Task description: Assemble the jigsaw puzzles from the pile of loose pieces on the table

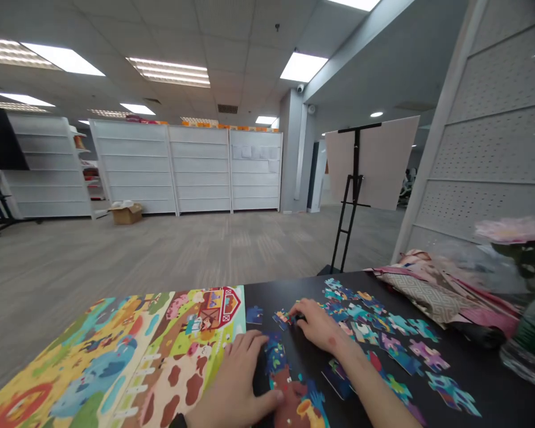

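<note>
My left hand [238, 377] lies with its fingers stretched and thumb apart, across the edge of the farm picture board [185, 351]. Its thumb touches a partly joined jigsaw strip [289, 389] with a brown animal on it. Further forward, my right hand [315, 326] has curled fingers closed at the edge of a small puzzle piece [282, 319]; the fingertips partly hide the contact. A blue puzzle piece [254, 315] lies to the left of it. Under my right forearm is a dark puzzle piece [337, 380].
Many loose puzzle pieces [401, 324] spread over the right of the black table [455, 362]. At the right edge are a patterned cloth bag [428, 288], a clear bottle [532, 339] and a pink flower [512, 230]. An easel [350, 208] stands beyond the table.
</note>
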`<state>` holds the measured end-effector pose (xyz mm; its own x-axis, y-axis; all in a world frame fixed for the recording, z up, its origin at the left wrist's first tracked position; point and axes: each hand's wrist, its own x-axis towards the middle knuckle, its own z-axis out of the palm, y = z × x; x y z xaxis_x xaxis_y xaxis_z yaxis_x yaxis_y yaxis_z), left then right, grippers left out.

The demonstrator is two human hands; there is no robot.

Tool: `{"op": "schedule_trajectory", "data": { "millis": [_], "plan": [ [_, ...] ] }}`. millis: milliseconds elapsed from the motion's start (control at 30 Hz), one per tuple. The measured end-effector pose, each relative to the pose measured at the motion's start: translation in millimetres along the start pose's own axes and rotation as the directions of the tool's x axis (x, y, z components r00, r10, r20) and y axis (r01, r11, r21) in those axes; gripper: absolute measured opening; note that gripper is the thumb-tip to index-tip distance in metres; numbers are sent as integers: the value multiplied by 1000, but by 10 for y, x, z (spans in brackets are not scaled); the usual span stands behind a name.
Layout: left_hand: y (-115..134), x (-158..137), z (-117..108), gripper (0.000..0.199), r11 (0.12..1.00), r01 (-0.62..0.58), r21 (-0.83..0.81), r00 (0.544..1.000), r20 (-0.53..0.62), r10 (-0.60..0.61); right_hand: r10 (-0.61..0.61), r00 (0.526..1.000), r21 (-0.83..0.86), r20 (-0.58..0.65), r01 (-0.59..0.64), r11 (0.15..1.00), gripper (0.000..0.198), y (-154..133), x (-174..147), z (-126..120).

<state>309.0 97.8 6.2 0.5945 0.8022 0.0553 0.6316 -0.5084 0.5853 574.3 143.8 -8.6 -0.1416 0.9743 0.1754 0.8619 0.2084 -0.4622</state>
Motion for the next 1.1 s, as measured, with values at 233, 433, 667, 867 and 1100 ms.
{"op": "schedule_trajectory", "data": {
  "millis": [233, 433, 667, 867, 1100],
  "plan": [
    [-469, 309, -129, 42, 998, -33, 56, 967, -252, 46, -115, 992, -2, 44, 116, 993, 29, -125, 6, 57],
    [-644, 711, -181, 59, 995, -73, 66, 980, -178, 83, -64, 998, -58, -22, 62, 996, 19, -23, 22, -30],
    [-740, 759, -156, 44, 991, -130, -25, 974, -191, 123, -115, 992, 10, -54, 116, 993, 24, -159, -6, -33],
    [-658, 727, -150, 36, 961, -189, -202, 959, -246, 137, -119, 992, 58, -32, 121, 991, 26, -214, -20, -12],
    [-572, 587, -276, 22, 923, -239, -302, 969, -142, 204, -150, 986, 145, 75, 138, 980, 19, -356, -67, 19]
  ]
}}
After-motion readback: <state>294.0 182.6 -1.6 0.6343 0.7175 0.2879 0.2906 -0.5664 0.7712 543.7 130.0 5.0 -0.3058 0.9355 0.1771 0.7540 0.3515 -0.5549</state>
